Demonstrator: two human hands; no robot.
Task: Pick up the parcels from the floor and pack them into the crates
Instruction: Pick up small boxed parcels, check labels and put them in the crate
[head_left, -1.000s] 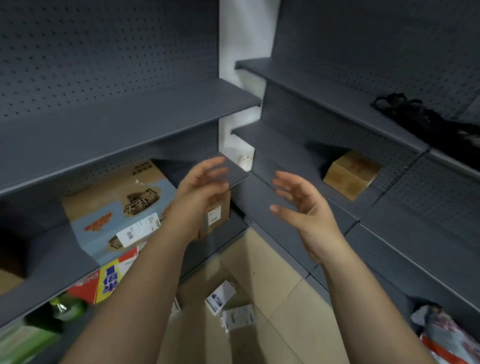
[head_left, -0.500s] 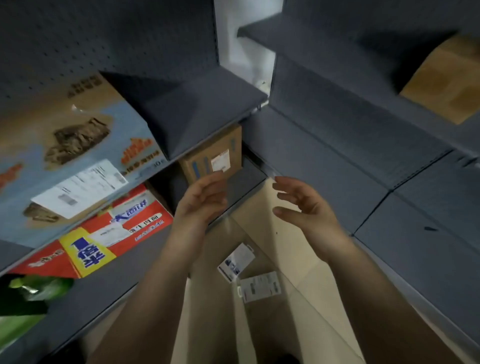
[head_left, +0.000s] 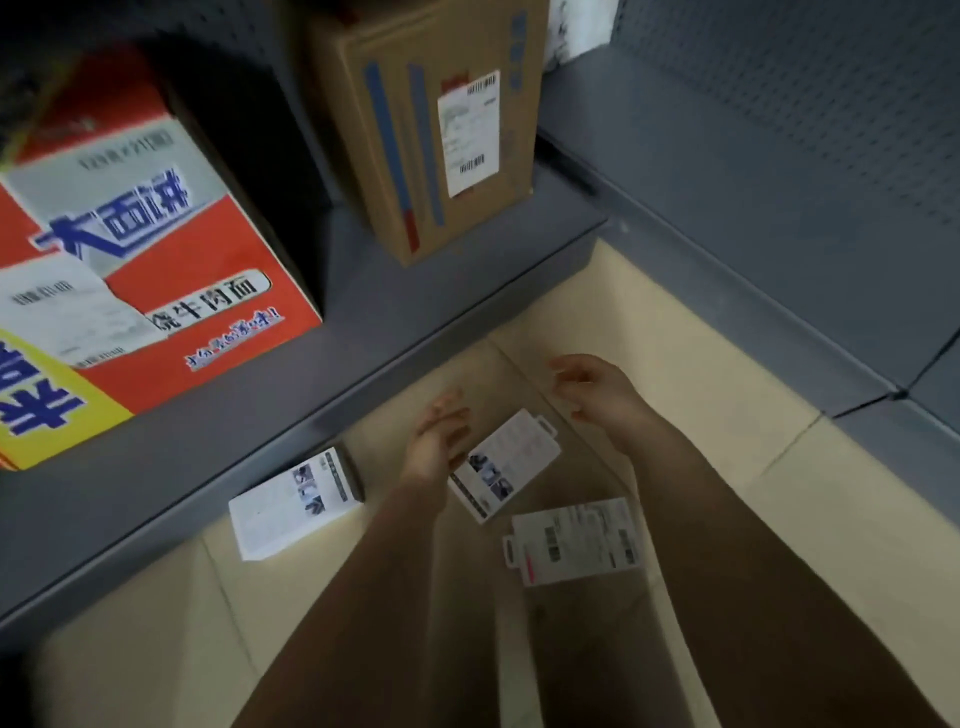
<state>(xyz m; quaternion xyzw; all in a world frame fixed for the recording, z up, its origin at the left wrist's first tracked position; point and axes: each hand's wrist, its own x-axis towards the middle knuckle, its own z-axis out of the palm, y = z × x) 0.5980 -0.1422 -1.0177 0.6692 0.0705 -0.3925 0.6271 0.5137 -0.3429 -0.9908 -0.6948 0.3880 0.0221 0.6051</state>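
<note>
While both the left hand (head_left: 434, 441) and right hand (head_left: 592, 392) hover open and empty, the middle parcel (head_left: 506, 465) at 6 o'clock of them looks light, stiff, thin; grip by its long edges.

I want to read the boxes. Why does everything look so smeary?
Head view: motion blur smears the right hand most, and the three white parcels on the floor; the red carton print is soft, and the shelf corners are dark.

Three parcels down, two cartons up, two hands in play.

On the floor: one white parcel (head_left: 293, 501) lower left, one (head_left: 501, 465) at centre, one (head_left: 576, 540) lower right. On the shelf: a red carton (head_left: 130, 260) at left, a brown carton (head_left: 436, 130) top centre. Left hand (head_left: 434, 441), right hand (head_left: 597, 389).
</note>
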